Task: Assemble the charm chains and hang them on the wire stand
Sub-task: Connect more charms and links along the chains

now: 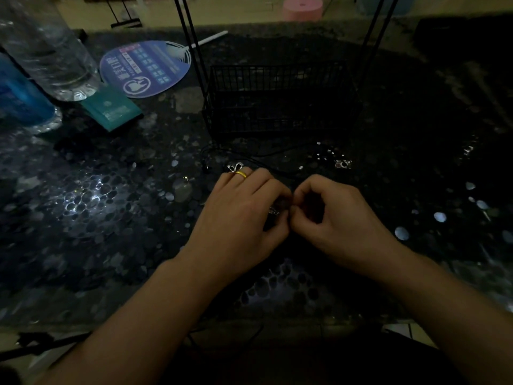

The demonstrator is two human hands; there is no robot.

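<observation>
Head view, dim light. Black wire stand (280, 98) sits mid-desk: grid basket base, contents too dark to read, thin rods rising out of frame. Desk (91, 207) is dark, glossy, pebble-patterned. Left hand (238, 218) and right hand (341, 218) meet just in front of the stand, both grips curled together, pinching a small silver charm chain piece (274, 210). Gold ring (241, 174) on left hand. Loose camera-shaped charm (343, 163) nearby. Clear plastic bottle (52, 48), round printed fan (145, 68) far left.
</observation>
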